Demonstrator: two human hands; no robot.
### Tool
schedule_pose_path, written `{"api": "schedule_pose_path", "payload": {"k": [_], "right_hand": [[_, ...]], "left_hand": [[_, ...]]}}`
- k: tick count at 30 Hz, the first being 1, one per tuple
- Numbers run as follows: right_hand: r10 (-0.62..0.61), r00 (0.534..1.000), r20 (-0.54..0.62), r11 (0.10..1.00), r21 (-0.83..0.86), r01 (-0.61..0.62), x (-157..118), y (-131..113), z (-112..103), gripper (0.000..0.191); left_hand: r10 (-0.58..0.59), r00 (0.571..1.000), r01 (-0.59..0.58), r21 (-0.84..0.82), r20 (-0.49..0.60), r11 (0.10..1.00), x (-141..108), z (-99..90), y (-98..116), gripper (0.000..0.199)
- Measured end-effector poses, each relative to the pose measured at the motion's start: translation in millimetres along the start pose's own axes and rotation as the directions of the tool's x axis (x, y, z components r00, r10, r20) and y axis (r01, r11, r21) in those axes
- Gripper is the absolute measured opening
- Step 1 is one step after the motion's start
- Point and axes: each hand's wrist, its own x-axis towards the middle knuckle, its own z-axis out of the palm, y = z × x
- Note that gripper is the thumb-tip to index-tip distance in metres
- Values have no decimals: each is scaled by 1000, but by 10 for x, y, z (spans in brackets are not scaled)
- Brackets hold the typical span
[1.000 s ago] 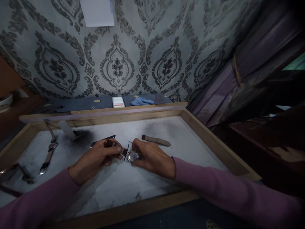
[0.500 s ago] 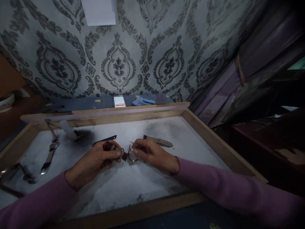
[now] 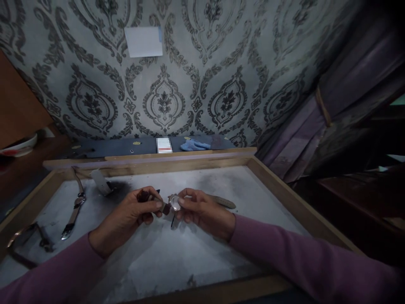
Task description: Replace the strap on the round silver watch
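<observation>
Near the middle of a shallow wooden tray (image 3: 190, 162), my left hand (image 3: 133, 213) pinches a dark brown watch strap (image 3: 144, 196), its end pointing right. My right hand (image 3: 202, 211) grips a round silver watch case (image 3: 174, 202) between thumb and fingers. The strap end and the case's left edge meet or nearly meet; whether they are joined I cannot tell. A thin dark tool (image 3: 173, 220) sticks out below the case, by my right fingers. Partly behind my right hand lies a separate tan strap piece (image 3: 224, 202).
At the tray's left lie a watch with a strap (image 3: 76, 209), a pale band (image 3: 100, 181) and a curved brown strap (image 3: 20, 240). Beyond the back rim are a blue cloth (image 3: 194, 145) and a small white box (image 3: 163, 145). A purple curtain (image 3: 297, 143) hangs at the right.
The view has shifted, so the scene sits lower and further right. The watch case is now closer to the strap end, and the thin tool points down instead of up.
</observation>
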Motion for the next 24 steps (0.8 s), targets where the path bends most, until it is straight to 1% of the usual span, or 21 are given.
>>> {"api": "schedule_pose_path", "payload": {"k": [2, 4, 6, 12, 16, 19, 24], "right_hand": [[-1, 1000, 0, 1000, -1, 1, -12, -25, -7, 39], [2, 1000, -2, 1000, -9, -2, -30, -58, -1, 47], [6, 1000, 4, 1000, -25, -6, -50, -85, 18, 50], [39, 999, 32, 999, -34, -38, -136, -91, 117, 43], [27, 998, 55, 998, -54, -24, -213, -89, 181, 39], [19, 997, 69, 997, -78, -14, -253, -78, 201, 36], [3, 1000, 5, 988, -153, -2, -265, -38, 176, 33]], "left_hand": [[18, 1000, -18, -1, -15, 1000, 6, -14, 15, 19], [51, 998, -51, -7, -34, 999, 5, -15, 33, 20], [69, 996, -70, -9, -52, 998, -2, -4, 57, 21], [50, 994, -53, -36, -94, 998, -18, 27, 93, 24], [54, 991, -63, -69, -119, 996, -8, 30, 59, 24], [35, 991, -47, -90, -129, 995, -10, 44, 41, 25], [15, 993, -27, -92, -119, 995, -4, 65, 13, 22]]}}
